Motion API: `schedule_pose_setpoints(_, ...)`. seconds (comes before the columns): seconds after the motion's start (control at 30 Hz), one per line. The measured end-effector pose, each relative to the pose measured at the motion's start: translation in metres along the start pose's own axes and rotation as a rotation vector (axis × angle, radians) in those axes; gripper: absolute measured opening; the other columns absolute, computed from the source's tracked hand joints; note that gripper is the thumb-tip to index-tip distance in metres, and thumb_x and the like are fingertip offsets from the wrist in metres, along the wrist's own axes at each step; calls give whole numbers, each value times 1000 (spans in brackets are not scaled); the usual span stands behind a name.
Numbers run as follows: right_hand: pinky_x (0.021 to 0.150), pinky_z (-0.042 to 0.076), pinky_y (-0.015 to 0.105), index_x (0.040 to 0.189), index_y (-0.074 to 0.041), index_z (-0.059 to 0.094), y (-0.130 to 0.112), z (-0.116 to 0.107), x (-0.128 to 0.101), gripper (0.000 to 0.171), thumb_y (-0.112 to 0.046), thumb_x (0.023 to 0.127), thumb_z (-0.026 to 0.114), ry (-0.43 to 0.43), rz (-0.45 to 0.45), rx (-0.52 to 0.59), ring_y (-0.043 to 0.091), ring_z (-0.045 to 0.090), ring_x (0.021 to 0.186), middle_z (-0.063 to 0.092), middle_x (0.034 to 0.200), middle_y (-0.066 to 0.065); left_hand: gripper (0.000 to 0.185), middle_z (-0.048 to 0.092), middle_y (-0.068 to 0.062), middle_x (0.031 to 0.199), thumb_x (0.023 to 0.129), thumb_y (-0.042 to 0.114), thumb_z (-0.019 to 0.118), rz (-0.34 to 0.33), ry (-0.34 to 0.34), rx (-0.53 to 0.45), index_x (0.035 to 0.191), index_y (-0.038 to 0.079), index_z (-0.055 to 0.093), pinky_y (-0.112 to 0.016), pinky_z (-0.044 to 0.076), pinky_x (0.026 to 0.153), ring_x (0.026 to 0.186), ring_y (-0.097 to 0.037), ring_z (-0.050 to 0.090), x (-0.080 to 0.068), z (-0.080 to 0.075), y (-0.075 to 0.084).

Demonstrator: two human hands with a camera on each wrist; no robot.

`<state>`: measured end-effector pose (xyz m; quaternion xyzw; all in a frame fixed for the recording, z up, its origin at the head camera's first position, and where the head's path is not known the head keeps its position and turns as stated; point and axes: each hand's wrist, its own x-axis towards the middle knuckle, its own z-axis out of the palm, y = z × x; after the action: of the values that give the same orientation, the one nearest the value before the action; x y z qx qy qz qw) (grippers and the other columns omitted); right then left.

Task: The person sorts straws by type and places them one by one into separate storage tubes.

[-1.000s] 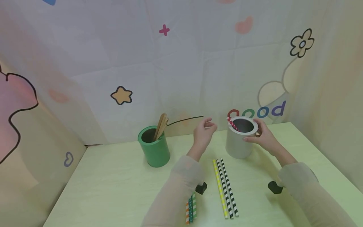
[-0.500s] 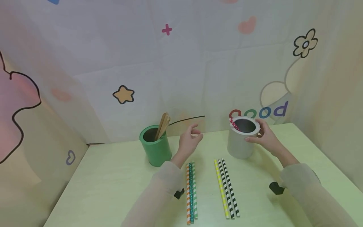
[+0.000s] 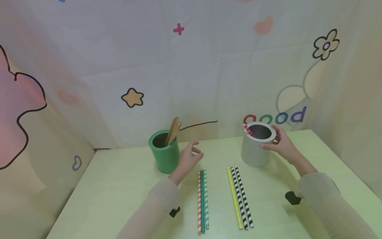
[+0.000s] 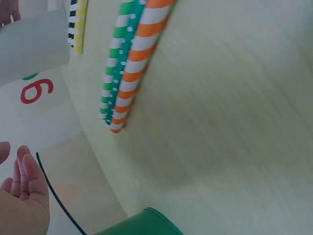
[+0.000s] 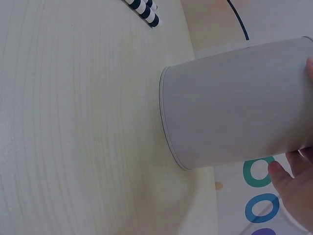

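My left hand [image 3: 188,160] is held over the table just right of the green canister [image 3: 165,157], fingers loosely bent with nothing in them; the left wrist view shows that hand [image 4: 24,198] at lower left. With my right hand [image 3: 283,146] I grip the upper right side of a white canister [image 3: 254,152], thumb in front and fingers behind the rim. The canister stands upright on the table. One red straw with white dots [image 3: 249,131] leans inside it against the left rim. Fingers of the right hand [image 5: 293,188] show along the canister's side in the right wrist view.
Several wooden sticks [image 3: 173,132] lean in the green canister. Between the hands lie two groups of paper straws: orange-striped [image 3: 199,203], teal dotted [image 3: 203,203] and green-striped [image 3: 206,203]; yellow-striped [image 3: 234,199] and two black-striped ones [image 3: 244,196]. A printed cloth [image 3: 197,83] hangs behind.
My left hand has moved left and down, away from the white canister toward the green one, uncovering the orange, teal and green straws. My right hand keeps its grip on the white canister.
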<state>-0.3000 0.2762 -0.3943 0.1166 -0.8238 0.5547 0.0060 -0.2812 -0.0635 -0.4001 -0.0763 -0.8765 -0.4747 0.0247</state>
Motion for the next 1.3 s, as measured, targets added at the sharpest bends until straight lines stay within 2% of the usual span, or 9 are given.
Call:
schedule_pose_setpoints(0.33,101,20,58,139,-5,1,-1,0,1,90,-12,78,67,-4,2,-1,41,12,132,12,143,22,45,63,-9,90,80,14,62,6,-92,155,121,6,45,-22,45,57,70,-17,59,-14,0,-27)
schedule_pose_setpoints(0.57,101,19,58,138,-4,1,-2,0,1,90,-14,78,67,0,3,-3,41,11,132,11,144,22,45,62,-7,90,79,15,63,-42,-133,176,120,7,46,-24,43,61,70,-14,56,-23,3,-43)
schedule_pose_setpoints(0.73,101,19,59,139,-4,0,-2,0,0,92,-14,77,67,0,10,-15,42,9,132,10,144,22,45,62,-7,88,78,15,64,-26,-171,172,119,6,47,-26,45,63,71,-15,56,-32,6,-56)
schedule_pose_setpoints(0.77,101,18,59,139,-5,0,-2,-1,0,92,-13,78,67,-1,12,-17,42,9,132,9,144,22,45,61,-6,85,78,17,64,4,-173,171,118,6,47,-25,44,61,69,-13,55,-34,5,-57)
schedule_pose_setpoints(0.83,101,18,60,139,-5,-1,-2,-1,1,92,-13,78,67,-3,14,-17,42,8,132,8,145,23,45,61,-6,83,77,17,65,19,-182,176,116,5,47,-26,44,61,69,-13,54,-37,6,-59)
schedule_pose_setpoints(0.97,100,17,60,139,-6,-2,-1,-1,1,92,-12,78,66,-6,18,-22,43,7,132,6,145,23,46,60,-5,83,75,16,67,8,-208,201,115,5,47,-25,43,62,69,-12,52,-38,8,-61)
schedule_pose_setpoints(1.0,100,17,60,139,-6,-2,-1,-1,2,92,-12,78,66,-5,17,-24,43,7,132,6,145,23,47,59,-5,84,75,14,68,-28,-221,206,116,5,47,-26,44,63,70,-14,52,-38,10,-62)
schedule_pose_setpoints(1.07,100,17,60,139,-5,-2,-1,-1,1,92,-12,78,66,-5,16,-27,44,7,132,6,145,24,47,58,-4,83,75,15,68,-43,-240,212,116,6,46,-25,42,60,69,-13,50,-38,11,-62)
schedule_pose_setpoints(1.3,100,18,60,139,-5,-2,-1,-1,1,92,-13,78,66,-6,14,-35,44,7,131,7,144,24,47,52,0,76,75,18,68,-31,-258,240,116,5,47,-21,37,54,62,-11,44,-42,15,-59)
